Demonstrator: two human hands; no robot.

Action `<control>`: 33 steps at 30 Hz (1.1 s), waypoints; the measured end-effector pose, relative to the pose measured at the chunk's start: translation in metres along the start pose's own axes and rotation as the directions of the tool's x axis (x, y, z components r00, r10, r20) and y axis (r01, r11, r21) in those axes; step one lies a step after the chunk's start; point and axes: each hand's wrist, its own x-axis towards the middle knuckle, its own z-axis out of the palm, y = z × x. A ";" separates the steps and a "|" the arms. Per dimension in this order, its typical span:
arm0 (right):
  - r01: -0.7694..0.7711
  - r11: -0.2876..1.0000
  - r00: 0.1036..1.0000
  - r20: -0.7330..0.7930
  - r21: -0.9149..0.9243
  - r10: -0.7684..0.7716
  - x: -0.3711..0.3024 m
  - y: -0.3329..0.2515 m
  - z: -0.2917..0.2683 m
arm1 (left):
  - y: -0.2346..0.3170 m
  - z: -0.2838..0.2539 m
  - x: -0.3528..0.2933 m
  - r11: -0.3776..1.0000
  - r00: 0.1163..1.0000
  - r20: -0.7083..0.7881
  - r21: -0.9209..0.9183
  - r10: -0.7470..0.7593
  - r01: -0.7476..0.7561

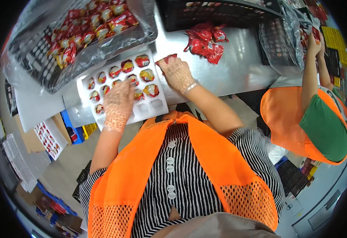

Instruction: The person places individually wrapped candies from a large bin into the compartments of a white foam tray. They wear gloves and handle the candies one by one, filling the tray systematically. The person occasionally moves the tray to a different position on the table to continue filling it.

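White moulded plastic tray (157,108) with rows of pockets, most holding small red-and-yellow wrapped sweets (146,75), lying at the steel table's (241,63) near edge. Left hand (118,104), gloved, resting flat and open on the tray. Right hand (176,74), gloved, closed on one red wrapped piece (166,58) at the tray's far right corner. Loose red packets (205,43) heaped further back.

Left hand (118,105) on white tray (157,109), right hand (176,73) gripping red packet (166,58)
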 end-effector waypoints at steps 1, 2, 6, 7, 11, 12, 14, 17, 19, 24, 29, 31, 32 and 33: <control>-0.098 0.979 0.995 0.021 0.179 0.095 -0.016 0.007 -0.009 | 0.018 0.002 0.021 0.987 0.991 -0.017 -0.094 0.133 -0.134; -0.179 0.913 0.984 0.053 0.366 0.171 -0.031 0.016 -0.019 | 0.035 0.010 0.040 0.959 0.972 0.018 -0.164 0.236 -0.230; -0.326 0.678 0.922 0.063 0.659 0.383 -0.099 0.060 -0.052 | 0.106 0.060 0.122 0.834 0.833 0.080 -0.134 0.547 -0.535; -0.405 0.496 0.877 0.174 0.768 0.448 -0.115 0.067 -0.064 | 0.118 0.080 0.138 0.797 0.798 0.047 -0.120 0.601 -0.592; -0.393 -0.178 0.767 0.428 0.902 0.478 -0.161 0.081 -0.091 | 0.137 0.140 0.181 0.828 0.828 -0.010 -0.024 0.561 -0.561; -0.330 -0.302 0.761 0.441 0.894 0.475 -0.168 0.082 -0.088 | 0.139 0.146 0.184 0.840 0.840 0.027 -0.042 0.542 -0.540; -0.205 -0.453 0.779 0.425 0.868 0.462 -0.171 0.073 -0.080 | 0.132 0.151 0.178 0.877 0.877 0.053 -0.085 0.478 -0.473; -0.230 -0.467 0.839 0.417 0.854 0.350 -0.162 0.045 -0.088 | 0.109 0.116 0.154 0.846 0.954 -0.052 -0.451 0.295 -0.286; -0.399 -0.252 0.874 0.449 0.882 0.185 -0.151 0.040 -0.078 | 0.072 0.073 0.120 0.865 0.990 -0.073 -0.482 0.120 -0.140; -0.410 0.331 0.897 0.442 0.850 -0.023 -0.099 -0.012 -0.069 | -0.008 -0.060 0.006 0.469 0.866 0.337 -0.737 -0.368 0.486; -0.390 0.720 0.861 0.504 0.574 0.064 -0.088 -0.063 -0.032 | -0.082 -0.030 -0.115 0.316 0.731 0.244 -0.783 -0.637 0.536; -0.085 0.961 0.949 0.314 0.262 -0.002 -0.087 -0.073 -0.020 | -0.093 -0.007 -0.143 0.356 0.667 0.153 -0.747 -0.729 0.561; 0.066 0.995 0.970 0.230 0.078 -0.082 -0.084 -0.078 -0.021 | -0.101 0.010 -0.150 0.430 0.663 0.077 -0.705 -0.744 0.564; 0.158 0.987 0.972 0.172 0.010 -0.157 -0.081 -0.082 -0.015 | -0.102 0.017 -0.151 0.486 0.664 0.021 -0.665 -0.747 0.568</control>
